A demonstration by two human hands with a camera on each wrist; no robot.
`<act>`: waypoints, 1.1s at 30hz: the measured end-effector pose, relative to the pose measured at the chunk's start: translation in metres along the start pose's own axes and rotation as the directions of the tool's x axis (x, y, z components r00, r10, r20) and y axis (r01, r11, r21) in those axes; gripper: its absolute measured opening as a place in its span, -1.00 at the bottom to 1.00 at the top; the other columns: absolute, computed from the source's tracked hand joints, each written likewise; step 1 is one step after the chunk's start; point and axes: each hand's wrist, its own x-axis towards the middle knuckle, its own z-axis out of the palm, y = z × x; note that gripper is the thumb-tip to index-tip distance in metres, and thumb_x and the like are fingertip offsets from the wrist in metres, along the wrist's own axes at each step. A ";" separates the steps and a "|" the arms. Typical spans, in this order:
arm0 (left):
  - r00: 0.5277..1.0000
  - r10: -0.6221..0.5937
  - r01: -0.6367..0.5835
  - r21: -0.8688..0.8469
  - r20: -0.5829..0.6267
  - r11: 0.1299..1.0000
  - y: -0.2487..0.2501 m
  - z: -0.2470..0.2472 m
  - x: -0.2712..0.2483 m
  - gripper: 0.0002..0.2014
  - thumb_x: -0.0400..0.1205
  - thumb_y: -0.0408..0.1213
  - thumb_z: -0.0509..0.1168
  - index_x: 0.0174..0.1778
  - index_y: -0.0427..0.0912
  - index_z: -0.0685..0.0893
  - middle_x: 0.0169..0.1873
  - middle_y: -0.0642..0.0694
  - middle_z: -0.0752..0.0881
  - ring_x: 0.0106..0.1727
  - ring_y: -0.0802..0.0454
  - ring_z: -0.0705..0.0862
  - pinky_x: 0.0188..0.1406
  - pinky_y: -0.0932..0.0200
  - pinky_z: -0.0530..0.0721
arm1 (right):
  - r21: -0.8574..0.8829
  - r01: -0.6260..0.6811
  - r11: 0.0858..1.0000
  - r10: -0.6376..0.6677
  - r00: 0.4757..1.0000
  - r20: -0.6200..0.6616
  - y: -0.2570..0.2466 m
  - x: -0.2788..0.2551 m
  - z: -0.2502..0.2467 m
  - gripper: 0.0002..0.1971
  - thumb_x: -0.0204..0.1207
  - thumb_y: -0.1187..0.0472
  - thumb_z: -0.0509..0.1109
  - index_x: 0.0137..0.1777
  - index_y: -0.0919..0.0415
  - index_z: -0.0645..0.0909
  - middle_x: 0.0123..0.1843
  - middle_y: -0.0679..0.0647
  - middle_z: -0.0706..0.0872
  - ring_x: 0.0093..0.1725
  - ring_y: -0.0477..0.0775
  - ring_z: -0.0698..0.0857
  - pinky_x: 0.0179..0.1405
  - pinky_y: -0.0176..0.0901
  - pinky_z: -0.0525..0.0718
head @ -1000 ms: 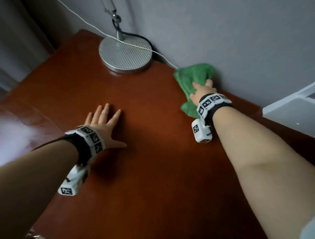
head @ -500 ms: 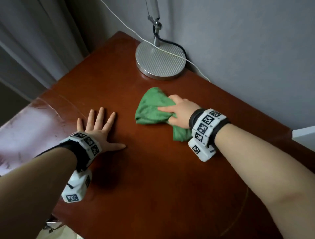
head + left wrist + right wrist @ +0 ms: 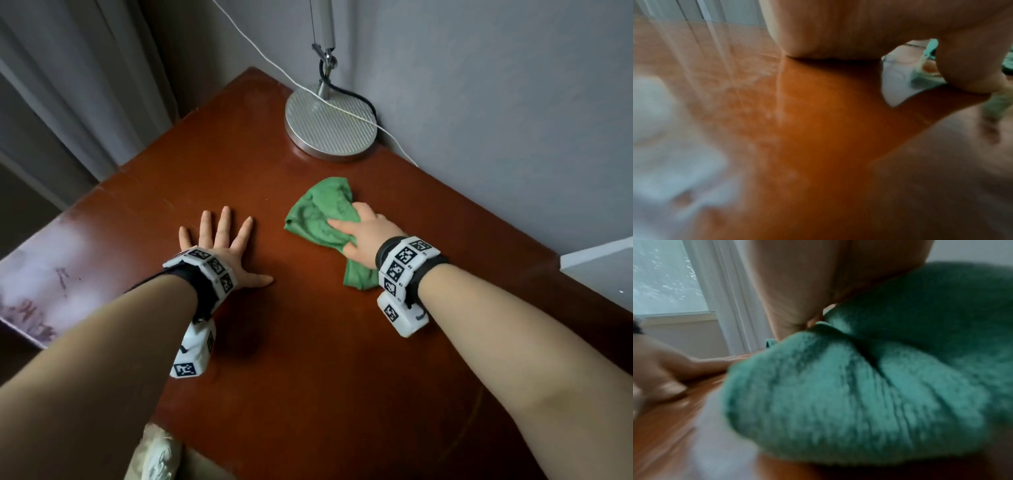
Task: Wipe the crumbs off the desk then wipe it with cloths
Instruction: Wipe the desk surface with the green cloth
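A crumpled green cloth (image 3: 320,214) lies on the reddish-brown desk (image 3: 308,342), a little in front of the lamp base. My right hand (image 3: 364,233) lies on top of it with fingers curled into the fabric, gripping it against the wood. In the right wrist view the cloth (image 3: 869,386) fills most of the picture, bunched under my hand. My left hand (image 3: 222,246) rests flat on the desk to the left of the cloth, fingers spread and straight, holding nothing. The left wrist view is blurred; it shows the desk (image 3: 818,129) and my palm pressed on it.
A round ribbed metal lamp base (image 3: 330,126) stands at the desk's back corner, with a black cable and a white cord (image 3: 394,137) running over it. A grey wall runs along the right. A white object (image 3: 599,274) sits at the right edge. Curtains (image 3: 85,85) hang at left.
My right hand has dragged the green cloth from the wall side leftward to the middle of the desk. The left hand has stayed flat in place.
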 end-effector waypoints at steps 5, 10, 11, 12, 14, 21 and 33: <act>0.984 0.179 -0.178 -0.019 0.016 0.984 -0.036 0.000 -0.015 0.06 0.40 0.30 0.33 0.60 0.22 -0.29 0.58 -0.08 -0.46 0.61 -0.11 -0.42 0.61 -0.18 -0.29 | 0.201 -0.473 0.858 0.473 0.880 0.049 -0.025 -0.009 0.003 -0.43 0.60 0.05 0.16 0.59 -0.26 0.13 0.64 0.09 -0.02 0.42 0.28 0.32 0.36 0.10 0.42; 0.993 0.121 -0.121 0.051 -0.005 0.991 -0.125 0.020 -0.046 0.03 0.40 0.33 0.30 0.58 0.27 -0.29 0.58 -0.10 -0.44 0.61 -0.15 -0.42 0.58 -0.23 -0.28 | 0.055 -0.237 0.970 0.236 0.971 0.036 -0.113 -0.044 0.021 -0.38 0.57 0.08 0.16 0.59 -0.28 0.05 0.66 0.10 -0.07 0.44 0.31 0.27 0.37 0.10 0.37; 0.996 0.093 -0.092 0.058 -0.008 0.994 -0.144 0.024 -0.051 0.04 0.39 0.36 0.29 0.57 0.28 -0.30 0.59 -0.09 -0.44 0.61 -0.16 -0.41 0.57 -0.25 -0.27 | 0.022 -0.161 0.987 0.161 0.986 0.035 -0.133 -0.055 0.027 -0.37 0.57 0.10 0.15 0.59 -0.29 0.05 0.67 0.09 -0.09 0.45 0.32 0.26 0.38 0.09 0.35; 0.997 0.074 -0.073 0.068 -0.011 0.995 -0.162 0.027 -0.056 0.05 0.37 0.39 0.28 0.57 0.28 -0.31 0.59 -0.10 -0.43 0.61 -0.16 -0.41 0.58 -0.27 -0.26 | -0.006 -0.085 0.996 0.085 0.995 0.044 -0.152 -0.068 0.033 -0.37 0.57 0.11 0.14 0.59 -0.31 0.05 0.68 0.08 -0.09 0.46 0.33 0.26 0.40 0.09 0.33; 0.998 0.057 -0.056 0.086 -0.010 0.995 -0.190 0.030 -0.062 0.09 0.35 0.43 0.25 0.57 0.25 -0.36 0.59 -0.10 -0.44 0.61 -0.17 -0.41 0.58 -0.27 -0.27 | -0.029 0.050 0.998 -0.047 0.993 0.107 -0.182 -0.088 0.042 -0.38 0.58 0.13 0.13 0.58 -0.36 0.06 0.68 0.05 -0.10 0.46 0.33 0.26 0.41 0.08 0.33; 0.987 0.155 -0.151 0.099 -0.032 0.984 -0.219 0.044 -0.071 0.06 0.37 0.49 0.13 0.56 0.21 -0.42 0.57 -0.08 -0.48 0.60 -0.11 -0.45 0.58 -0.18 -0.36 | 0.234 -0.491 0.839 0.493 0.868 0.058 -0.191 -0.111 0.051 -0.44 0.62 0.06 0.12 0.59 -0.28 0.10 0.65 0.10 -0.04 0.42 0.30 0.31 0.32 0.03 0.45; 0.968 0.242 -0.242 0.007 -0.066 0.970 -0.232 0.046 -0.064 -0.08 0.51 0.17 0.30 0.60 0.25 -0.23 0.60 -0.07 -0.42 0.61 -0.08 -0.42 0.59 -0.13 -0.35 | 0.165 0.019 0.986 -0.027 0.999 0.046 -0.296 -0.148 0.068 -0.43 0.57 0.06 0.18 0.54 -0.35 0.19 0.65 0.07 0.02 0.40 0.32 0.34 0.35 -0.03 0.46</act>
